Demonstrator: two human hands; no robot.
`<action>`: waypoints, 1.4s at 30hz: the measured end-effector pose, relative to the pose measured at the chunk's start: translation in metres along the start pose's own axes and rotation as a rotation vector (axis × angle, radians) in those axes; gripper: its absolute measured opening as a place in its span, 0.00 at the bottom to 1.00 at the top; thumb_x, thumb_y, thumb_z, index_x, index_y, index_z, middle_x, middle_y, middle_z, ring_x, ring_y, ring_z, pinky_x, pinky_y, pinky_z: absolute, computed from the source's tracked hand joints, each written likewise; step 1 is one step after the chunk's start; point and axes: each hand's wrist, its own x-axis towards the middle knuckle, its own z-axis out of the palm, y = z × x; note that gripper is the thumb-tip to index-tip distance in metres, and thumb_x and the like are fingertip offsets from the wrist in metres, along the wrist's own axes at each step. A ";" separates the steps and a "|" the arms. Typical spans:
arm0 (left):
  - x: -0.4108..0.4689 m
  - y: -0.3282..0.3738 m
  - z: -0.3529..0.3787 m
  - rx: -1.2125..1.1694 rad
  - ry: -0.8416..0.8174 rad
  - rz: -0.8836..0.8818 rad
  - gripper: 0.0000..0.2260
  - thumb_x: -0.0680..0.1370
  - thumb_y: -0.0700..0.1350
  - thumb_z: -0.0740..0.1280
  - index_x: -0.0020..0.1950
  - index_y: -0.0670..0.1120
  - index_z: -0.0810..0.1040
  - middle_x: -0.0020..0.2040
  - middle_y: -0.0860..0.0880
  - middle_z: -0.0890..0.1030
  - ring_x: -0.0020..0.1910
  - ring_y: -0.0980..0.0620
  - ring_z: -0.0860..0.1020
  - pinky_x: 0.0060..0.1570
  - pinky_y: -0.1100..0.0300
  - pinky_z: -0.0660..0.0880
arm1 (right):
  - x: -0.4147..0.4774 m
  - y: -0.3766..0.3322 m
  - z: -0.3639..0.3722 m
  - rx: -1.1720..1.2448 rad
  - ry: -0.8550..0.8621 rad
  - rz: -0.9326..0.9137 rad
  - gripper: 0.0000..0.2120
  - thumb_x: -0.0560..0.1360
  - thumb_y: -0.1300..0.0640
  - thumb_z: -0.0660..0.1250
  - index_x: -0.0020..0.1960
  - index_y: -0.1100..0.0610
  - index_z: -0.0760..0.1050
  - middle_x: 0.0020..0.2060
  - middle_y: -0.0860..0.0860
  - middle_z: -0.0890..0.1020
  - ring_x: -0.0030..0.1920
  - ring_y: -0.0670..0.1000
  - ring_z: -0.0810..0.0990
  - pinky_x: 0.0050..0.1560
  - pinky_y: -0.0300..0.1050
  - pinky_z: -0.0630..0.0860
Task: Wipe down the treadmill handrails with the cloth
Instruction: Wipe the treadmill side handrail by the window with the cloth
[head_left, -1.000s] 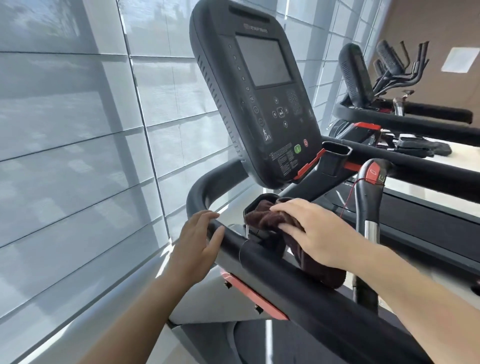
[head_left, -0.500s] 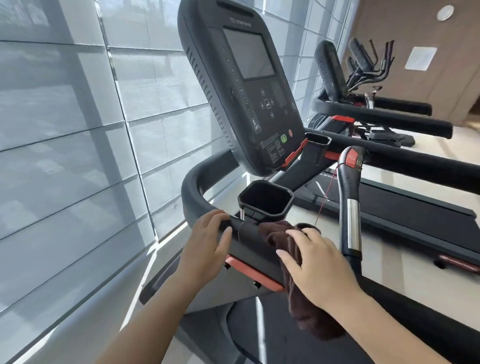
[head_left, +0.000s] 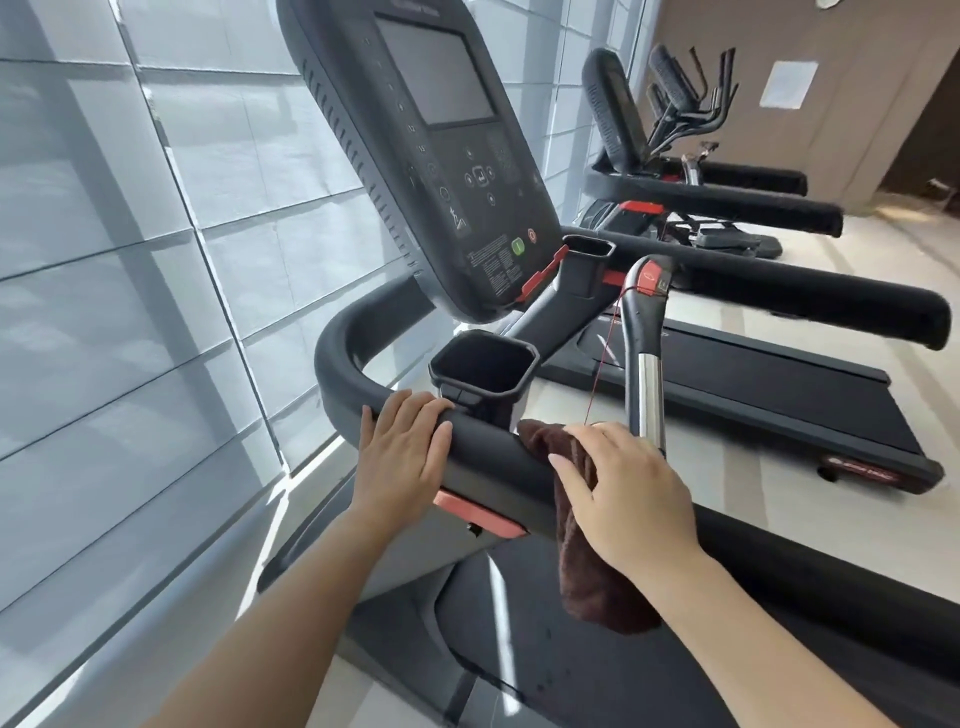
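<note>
The dark brown cloth (head_left: 587, 540) is pressed against the black handrail (head_left: 488, 441) of the treadmill by the right hand (head_left: 628, 493). This hand is laid flat over the cloth with the fingers spread, and the cloth is not pinched; its lower part hangs down below the rail, toward 6 o'clock. The left hand (head_left: 402, 454) is placed on the same rail at about 9 o'clock from the cloth, near it but not touching it. Its palm is rested on top of the rail and its fingers are open and curved over the bar; whether the thumb is closed under the rail cannot be told.

A black cup holder (head_left: 483, 366) is seen just beyond the rail, at 12 o'clock from the gap between the two hands. The console (head_left: 436, 150) is raised above it, tilted, with a dark screen. At 1 o'clock from the right hand an upright grip (head_left: 647, 332) with a metal section is found, and a thin red cord (head_left: 602, 358) is hung beside it.
</note>
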 end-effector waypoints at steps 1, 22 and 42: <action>0.000 0.001 -0.001 -0.005 0.002 -0.008 0.23 0.77 0.55 0.42 0.63 0.53 0.69 0.62 0.55 0.70 0.68 0.53 0.60 0.71 0.43 0.49 | 0.004 -0.004 0.001 -0.009 -0.010 0.015 0.15 0.76 0.44 0.59 0.56 0.51 0.74 0.46 0.50 0.79 0.45 0.56 0.77 0.39 0.48 0.74; -0.055 0.186 0.071 -0.021 0.108 -0.172 0.15 0.80 0.51 0.53 0.60 0.51 0.74 0.65 0.53 0.71 0.73 0.49 0.54 0.70 0.39 0.52 | -0.040 0.120 -0.072 0.150 -0.300 -0.067 0.17 0.78 0.42 0.54 0.58 0.51 0.69 0.53 0.52 0.76 0.53 0.58 0.74 0.48 0.51 0.71; -0.072 0.230 0.102 -0.141 -0.011 -0.313 0.14 0.75 0.60 0.49 0.58 0.61 0.66 0.69 0.55 0.58 0.73 0.54 0.39 0.67 0.57 0.39 | -0.094 0.222 -0.108 0.229 -0.291 -0.215 0.17 0.76 0.41 0.55 0.65 0.41 0.65 0.61 0.49 0.72 0.57 0.55 0.70 0.51 0.52 0.73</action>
